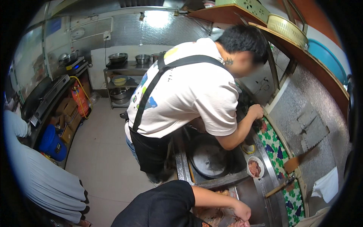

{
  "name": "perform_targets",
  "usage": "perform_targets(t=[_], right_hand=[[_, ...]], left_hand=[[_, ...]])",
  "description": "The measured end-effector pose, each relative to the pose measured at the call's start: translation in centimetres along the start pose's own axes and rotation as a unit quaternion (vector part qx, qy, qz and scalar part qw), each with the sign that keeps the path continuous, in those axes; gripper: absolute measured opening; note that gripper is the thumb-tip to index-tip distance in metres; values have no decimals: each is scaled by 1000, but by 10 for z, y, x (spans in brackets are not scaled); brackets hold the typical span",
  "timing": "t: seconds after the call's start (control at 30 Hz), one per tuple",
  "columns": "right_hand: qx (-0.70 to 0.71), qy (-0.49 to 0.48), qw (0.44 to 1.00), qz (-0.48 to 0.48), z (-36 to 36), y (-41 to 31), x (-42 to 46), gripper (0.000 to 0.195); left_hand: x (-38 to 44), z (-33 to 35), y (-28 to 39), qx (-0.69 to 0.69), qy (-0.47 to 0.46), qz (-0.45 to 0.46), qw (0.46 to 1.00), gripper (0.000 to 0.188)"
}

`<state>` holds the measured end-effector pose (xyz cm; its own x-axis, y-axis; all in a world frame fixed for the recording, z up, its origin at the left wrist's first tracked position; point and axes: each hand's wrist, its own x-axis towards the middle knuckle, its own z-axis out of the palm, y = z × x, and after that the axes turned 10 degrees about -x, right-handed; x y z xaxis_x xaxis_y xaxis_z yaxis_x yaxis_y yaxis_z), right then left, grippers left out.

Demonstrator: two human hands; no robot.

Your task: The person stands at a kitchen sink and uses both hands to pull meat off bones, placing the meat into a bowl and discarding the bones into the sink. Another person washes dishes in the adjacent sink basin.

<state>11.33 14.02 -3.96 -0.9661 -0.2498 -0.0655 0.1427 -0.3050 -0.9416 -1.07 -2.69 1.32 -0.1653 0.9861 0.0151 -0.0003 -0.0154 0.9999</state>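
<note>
At the bottom edge, my left hand (242, 211) reaches out from a black sleeve over a steel sink or basin area with scraps of raw meat (214, 217) in it. Its fingers are bent down, and what they hold cannot be made out. Just below, touching or close to it, my right hand (238, 224) shows only in part, cut off by the picture's edge. A thin grey metal piece (257, 225) lies beside the fingers. Above my hands, a white bowl of raw meat (255, 167) stands on the steel ledge.
A co-worker in a black apron (181, 93) leans over the counter beside a round black griddle (211, 160). A wooden-handled tool (279, 187) lies across the right ledge. Shelves (320, 59) hang above. Another person (48, 176) stands at far left.
</note>
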Motion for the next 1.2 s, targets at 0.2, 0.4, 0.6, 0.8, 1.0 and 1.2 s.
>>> perform_targets(t=[0.2, 0.4, 0.6, 0.8, 1.0, 1.2], right_hand=[[-36, 23, 998, 51, 27, -21, -6, 14], [-61, 33, 995, 77, 40, -30, -9, 11], [-59, 30, 992, 105, 58, -37, -7, 9], [-118, 68, 985, 103, 72, -34, -12, 12], [-154, 98, 978, 98, 88, -30, -15, 13], [-134, 63, 986, 78, 99, -26, -12, 10]], left_hand=[[11, -7, -26, 12, -15, 35, 999, 19], [24, -22, -52, -51, -55, 37, 997, 21], [-1, -18, -44, -110, -4, 117, 987, 22], [-12, -26, -46, -96, -38, 125, 987, 22], [-28, -22, -51, -100, 24, 118, 988, 22], [-55, -21, -37, -142, 26, 95, 985, 21]])
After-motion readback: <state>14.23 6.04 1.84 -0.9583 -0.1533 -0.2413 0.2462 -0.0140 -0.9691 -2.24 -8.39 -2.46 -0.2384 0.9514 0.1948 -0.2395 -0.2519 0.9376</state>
